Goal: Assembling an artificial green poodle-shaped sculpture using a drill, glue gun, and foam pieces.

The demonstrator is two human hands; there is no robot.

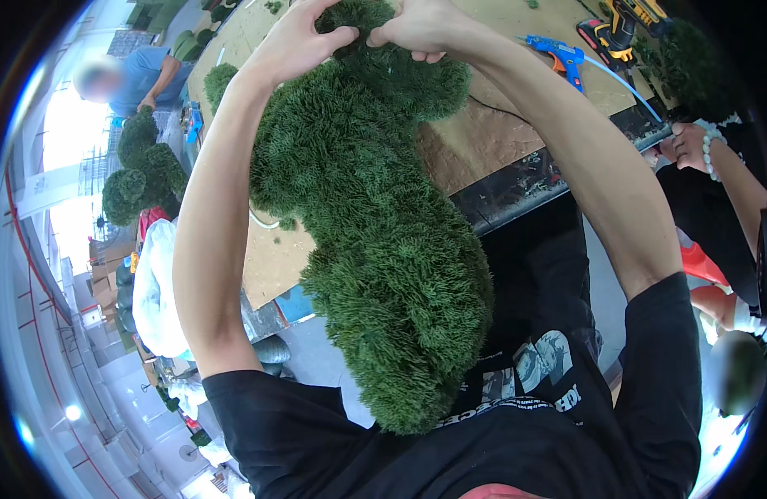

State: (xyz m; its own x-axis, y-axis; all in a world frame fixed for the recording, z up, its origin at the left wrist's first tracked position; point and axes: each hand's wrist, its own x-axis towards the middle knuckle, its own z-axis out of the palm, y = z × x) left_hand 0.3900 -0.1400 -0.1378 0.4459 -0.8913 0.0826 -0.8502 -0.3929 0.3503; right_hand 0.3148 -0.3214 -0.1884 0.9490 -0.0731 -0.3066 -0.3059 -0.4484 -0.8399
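Note:
A large, lumpy artificial topiary [383, 249] of dense green plastic foliage stretches from the far side of the table toward my chest, its near end against my black shirt. At its far end, my left hand [300, 41] grips the left side of a small rounded green lobe [354, 18]. Opposite it, my right hand [423, 30] holds the right side of the same part, fingers curled and partly hidden by the foliage. Both thumbs press into the leaves, pointing at each other with a small gap between. The top of the lobe is cut off by the picture's upper edge.
On the brown-topped table [475, 154] at the right lie a blue glue gun [560, 60] with a pale glue stick and a yellow-black cordless drill [616, 33]. A co-worker's hand [691, 145] rests at the right edge. Another person [146, 75] handles a smaller topiary [142, 166] at left.

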